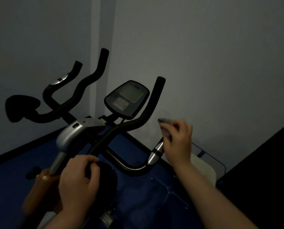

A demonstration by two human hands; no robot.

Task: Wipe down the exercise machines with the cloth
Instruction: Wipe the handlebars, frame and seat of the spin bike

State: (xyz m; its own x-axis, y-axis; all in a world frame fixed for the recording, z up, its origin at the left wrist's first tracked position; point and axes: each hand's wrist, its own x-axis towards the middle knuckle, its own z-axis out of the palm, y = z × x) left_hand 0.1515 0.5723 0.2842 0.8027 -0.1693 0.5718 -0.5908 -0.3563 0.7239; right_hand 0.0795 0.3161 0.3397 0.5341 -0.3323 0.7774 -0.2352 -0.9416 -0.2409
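Observation:
An exercise bike stands before me in dim light, with black curved handlebars (134,126) and a console (127,99) with a grey screen. My right hand (177,142) grips a small grey cloth (164,128) wrapped round the right handlebar end, just above its silver pulse sensor (156,152). My left hand (79,180) is curled round the near black bar at the bike's stem, beside a round black part (105,177).
Grey walls meet in a corner behind the bike. A blue floor mat (138,195) lies underneath. A white object in a blue wire frame (204,167) sits at the right wall. A dark surface (261,171) fills the right edge. The bike's orange-brown body (43,187) is lower left.

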